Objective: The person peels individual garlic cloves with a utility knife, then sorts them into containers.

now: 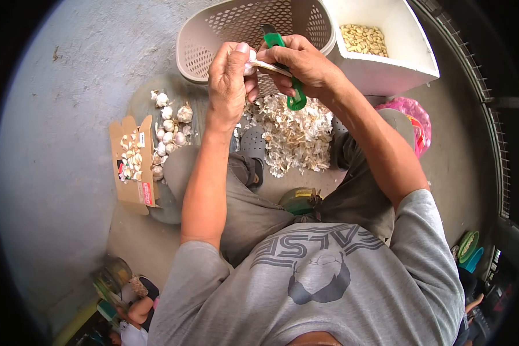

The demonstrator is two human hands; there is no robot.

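My left hand is closed around a garlic bulb at the rim of the beige perforated basket. My right hand holds a green utility knife, its dark blade pointing up and away from the bulb. Between the two hands runs the bulb's pale stalk, which the right thumb and fingers touch. Below my hands, a heap of garlic skins covers the floor between my feet.
Whole garlic bulbs lie on the left beside a cardboard box holding loose cloves. A white container with peeled cloves stands upper right, near a pink mesh bag. Other people are partly visible at the bottom corners.
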